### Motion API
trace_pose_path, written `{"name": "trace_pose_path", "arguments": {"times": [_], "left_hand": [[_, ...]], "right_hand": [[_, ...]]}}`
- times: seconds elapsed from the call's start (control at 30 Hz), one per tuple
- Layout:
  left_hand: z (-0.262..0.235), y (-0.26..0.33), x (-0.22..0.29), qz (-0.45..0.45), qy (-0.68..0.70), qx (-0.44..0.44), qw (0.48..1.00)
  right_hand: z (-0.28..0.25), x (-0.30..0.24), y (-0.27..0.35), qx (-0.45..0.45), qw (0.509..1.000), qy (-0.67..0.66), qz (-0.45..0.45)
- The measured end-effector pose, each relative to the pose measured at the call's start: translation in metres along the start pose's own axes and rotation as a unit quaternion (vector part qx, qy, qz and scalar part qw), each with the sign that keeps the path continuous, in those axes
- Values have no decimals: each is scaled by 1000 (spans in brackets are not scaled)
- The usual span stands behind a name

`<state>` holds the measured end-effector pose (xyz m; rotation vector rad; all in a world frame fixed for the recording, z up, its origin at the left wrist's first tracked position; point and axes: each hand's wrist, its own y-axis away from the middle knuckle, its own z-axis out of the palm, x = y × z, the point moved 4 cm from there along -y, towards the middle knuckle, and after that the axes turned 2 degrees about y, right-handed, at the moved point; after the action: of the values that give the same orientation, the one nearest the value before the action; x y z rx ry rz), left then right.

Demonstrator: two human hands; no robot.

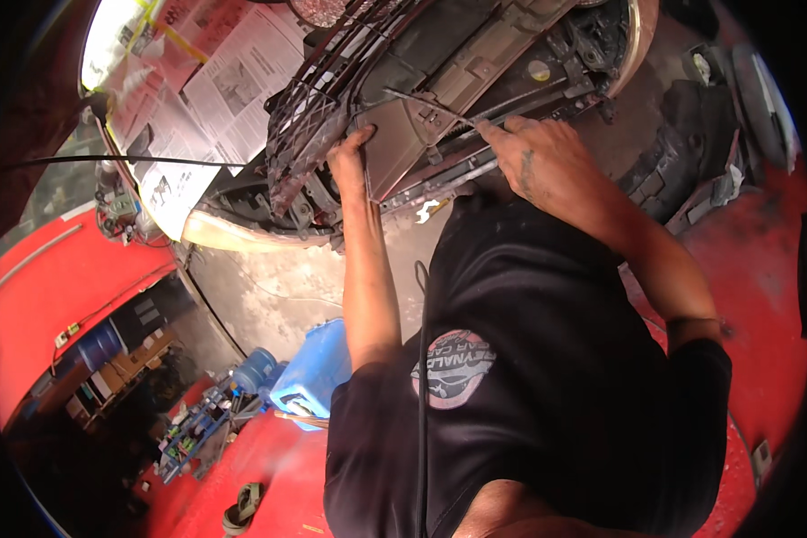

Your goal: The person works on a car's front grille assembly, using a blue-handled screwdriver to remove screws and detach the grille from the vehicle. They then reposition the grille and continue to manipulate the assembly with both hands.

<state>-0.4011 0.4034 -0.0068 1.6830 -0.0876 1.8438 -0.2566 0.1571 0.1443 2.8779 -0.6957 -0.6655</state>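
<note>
The front end of a car is in front of me, with its inner parts exposed. My left hand [348, 154] is closed at the lower edge of a dark mesh grille [309, 121], beside a grey-brown metal panel [393, 148]. Its fingertips are partly hidden by the grille. My right hand [536, 154] is closed round the near end of a thin metal rod-like tool [435, 106]. From my fingers the rod runs left across the panel toward the grille. What its far tip touches is too small to tell.
Newspaper sheets [233, 85] cover the car's left side, above a pale bumper edge [255, 235]. Dark car parts [681, 148] lie to the right. A blue plastic container [318, 372] stands at lower left, near a cluttered rack [193, 439]. A black cable [423, 386] hangs before me.
</note>
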Motion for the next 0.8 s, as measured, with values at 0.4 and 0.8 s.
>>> {"name": "trace_pose_path", "arguments": {"times": [0.4, 0.8], "left_hand": [[-7, -12, -14, -72, 55, -9, 996], [-2, -19, -15, -172, 90, -102, 976]], "right_hand": [[-53, 40, 62, 135, 990, -34, -34], [-23, 53, 67, 135, 990, -44, -19]]}}
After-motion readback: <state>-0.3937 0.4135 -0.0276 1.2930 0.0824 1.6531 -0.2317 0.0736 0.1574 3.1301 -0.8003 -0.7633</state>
